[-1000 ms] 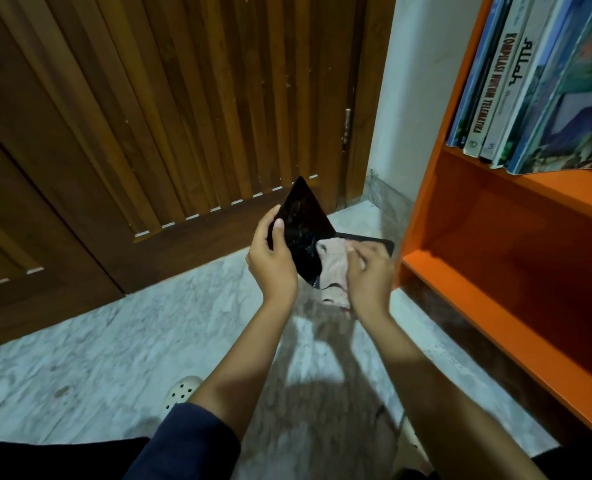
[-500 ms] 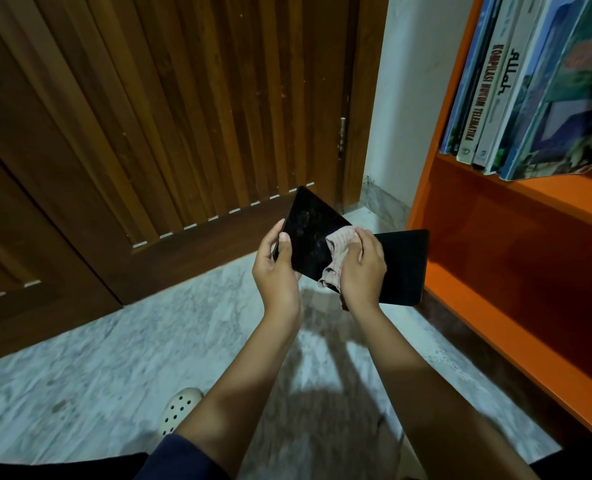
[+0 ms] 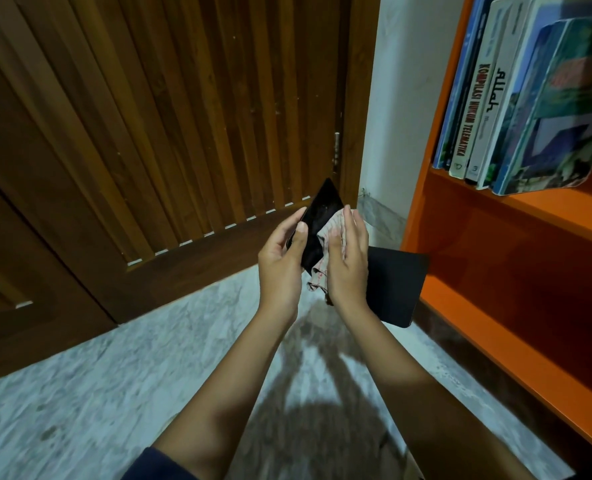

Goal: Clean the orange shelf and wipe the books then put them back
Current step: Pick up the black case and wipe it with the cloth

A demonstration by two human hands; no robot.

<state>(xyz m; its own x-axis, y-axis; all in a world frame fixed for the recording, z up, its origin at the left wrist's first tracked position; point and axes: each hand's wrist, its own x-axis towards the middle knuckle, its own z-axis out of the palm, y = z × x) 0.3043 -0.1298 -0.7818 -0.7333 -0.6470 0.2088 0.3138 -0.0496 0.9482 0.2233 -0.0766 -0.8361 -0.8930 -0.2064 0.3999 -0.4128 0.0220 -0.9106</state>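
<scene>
1 glossy black book (image 3: 324, 211): left fingers (image 3: 300, 234) grip it, right fingers (image 3: 355, 224) press crumpled cloth (image 3: 318, 277).

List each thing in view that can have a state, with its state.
black book, open, held up
cloth, pressed on the black book
left hand, grips the black book
right hand, presses the cloth flat
shelved books, upright, leaning
door, shut
</scene>
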